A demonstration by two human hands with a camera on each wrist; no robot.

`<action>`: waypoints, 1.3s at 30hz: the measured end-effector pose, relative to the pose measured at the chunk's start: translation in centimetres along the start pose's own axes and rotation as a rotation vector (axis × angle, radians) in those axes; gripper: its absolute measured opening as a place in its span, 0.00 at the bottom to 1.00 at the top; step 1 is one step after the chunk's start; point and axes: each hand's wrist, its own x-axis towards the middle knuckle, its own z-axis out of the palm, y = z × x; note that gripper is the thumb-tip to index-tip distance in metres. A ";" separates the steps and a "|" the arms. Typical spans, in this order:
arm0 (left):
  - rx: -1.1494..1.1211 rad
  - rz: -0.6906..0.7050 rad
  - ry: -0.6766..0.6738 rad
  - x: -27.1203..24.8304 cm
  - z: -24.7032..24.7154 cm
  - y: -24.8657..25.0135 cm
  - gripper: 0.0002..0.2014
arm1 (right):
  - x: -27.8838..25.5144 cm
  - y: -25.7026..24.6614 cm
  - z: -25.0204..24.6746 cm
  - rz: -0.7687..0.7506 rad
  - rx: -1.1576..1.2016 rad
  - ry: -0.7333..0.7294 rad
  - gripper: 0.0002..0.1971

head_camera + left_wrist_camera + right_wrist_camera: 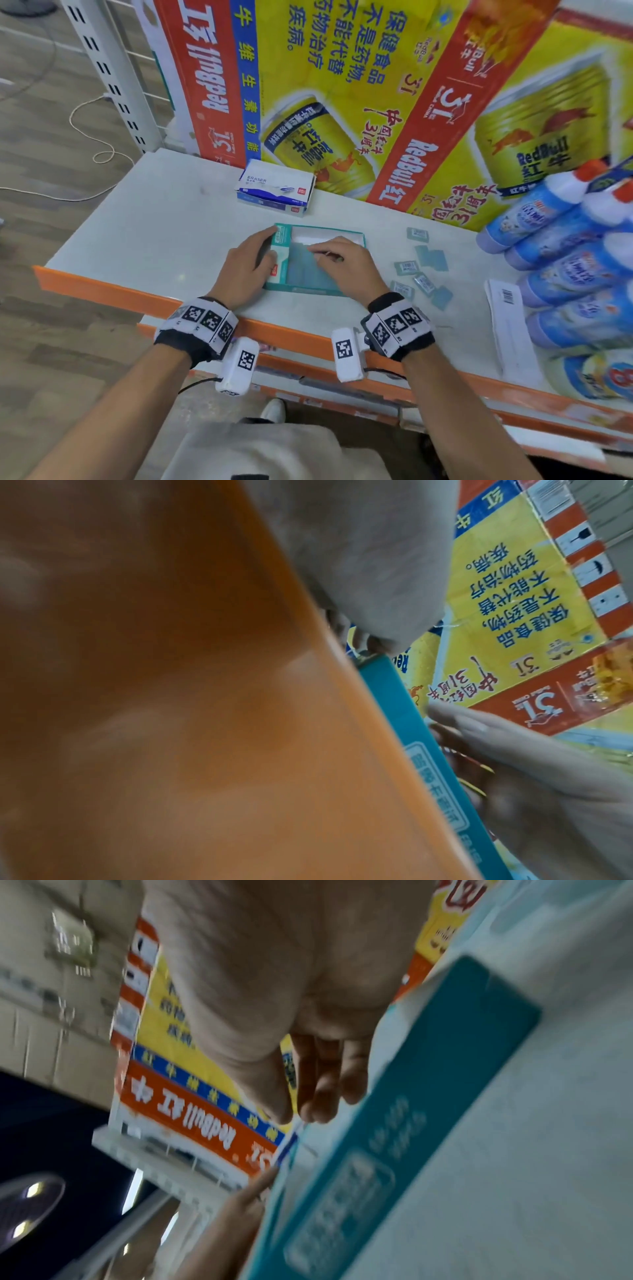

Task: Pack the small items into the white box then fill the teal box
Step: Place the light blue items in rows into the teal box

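**Both hands at the open teal box**

The teal box [308, 290] lies open near the shelf's [154, 222] front edge. The left hand [245, 265] rests against its left side, fingers together. The right hand [349, 265] reaches inside, fingertips bunched; whether they pinch anything is unclear. Small items [406, 267] lie scattered right; the white box [274, 192] sits farther back.

Left hand [245, 263] and right hand [346, 265] touch teal box [308, 291].
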 end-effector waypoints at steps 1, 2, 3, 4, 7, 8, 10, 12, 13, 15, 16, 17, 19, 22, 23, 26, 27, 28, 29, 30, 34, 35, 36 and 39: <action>0.004 0.004 0.002 0.0 0.1 -0.1 0.21 | -0.3 0.2 -1.2 0.005 0.006 0.046 0.08; 0.002 0.008 0.005 0.0 0.1 -0.1 0.21 | -0.8 0.6 -2.5 0.018 -0.009 0.094 0.07; -0.006 0.011 0.005 -0.1 0.2 -0.1 0.21 | -1.3 1.1 -3.7 0.040 -0.046 0.139 0.07; -0.011 0.015 0.004 -0.1 0.3 -0.2 0.21 | -1.9 1.8 -4.8 0.071 -0.099 0.175 0.07; -0.025 -0.005 0.008 -0.1 0.4 -0.2 0.21 | -3.6 4.1 -7.1 0.198 -0.314 0.174 0.09; -0.031 -0.022 0.009 -0.1 0.4 -0.1 0.21 | -4.2 4.7 -7.4 0.243 -0.380 0.133 0.12; -0.037 -0.043 0.009 0.0 0.4 0.0 0.21 | -5.0 5.6 -7.5 0.297 -0.475 0.055 0.15; -0.025 -0.045 0.005 0.0 0.3 0.0 0.21 | -5.5 6.0 -7.4 0.309 -0.515 0.046 0.15; -0.018 -0.042 0.002 0.0 0.3 0.1 0.21 | -5.7 6.1 -7.4 0.306 -0.515 0.058 0.14; -0.011 -0.045 -0.003 -0.1 0.3 0.2 0.21 | -5.8 6.3 -7.4 0.287 -0.505 0.063 0.13; -0.009 -0.048 -0.007 -0.2 0.3 0.4 0.21 | -5.8 6.3 -7.5 0.273 -0.500 0.060 0.12; -0.008 -0.047 -0.010 -0.3 0.3 0.5 0.21 | -5.8 6.3 -7.6 0.257 -0.499 0.060 0.11; -0.008 -0.047 -0.013 -0.3 0.2 0.9 0.21 | -5.7 6.2 -8.0 0.232 -0.486 0.083 0.11; 0.006 -0.051 -0.016 -0.3 0.1 1.2 0.21 | -5.3 6.2 -8.6 0.255 -0.358 0.180 0.13; 0.011 -0.050 -0.021 -0.3 0.1 1.2 0.21 | -5.3 6.2 -8.7 0.266 -0.335 0.209 0.13; 0.014 -0.050 -0.029 -0.3 0.0 1.4 0.22 | -4.8 5.1 -8.4 0.254 -0.224 0.271 0.11; 0.015 -0.054 -0.029 -0.4 0.0 1.4 0.22 | -4.4 4.3 -8.1 0.240 -0.157 0.268 0.11; 0.016 -0.057 -0.030 -0.4 0.0 1.4 0.22 | -3.9 3.5 -7.6 0.222 -0.097 0.248 0.10; 0.015 -0.058 -0.033 -0.4 -0.1 1.4 0.22 | -3.4 2.7 -7.1 0.199 -0.052 0.222 0.09; 0.012 -0.057 -0.035 -0.4 -0.1 1.3 0.22 | -2.9 2.0 -6.4 0.174 -0.021 0.194 0.09; -0.006 -0.058 -0.032 -0.5 -0.2 1.4 0.25 | -0.7 0.1 -3.0 0.081 0.024 0.121 0.07; -0.007 -0.059 -0.029 -0.5 -0.2 1.4 0.24 | -0.1 0.0 -2.2 0.080 0.039 0.112 0.06; -0.005 -0.058 -0.027 -0.4 -0.2 1.3 0.23 | 0.3 0.0 -1.3 0.090 0.060 0.101 0.06; 0.000 -0.054 -0.015 -0.3 -0.2 1.1 0.22 | 1.1 0.6 0.5 0.120 0.089 0.058 0.05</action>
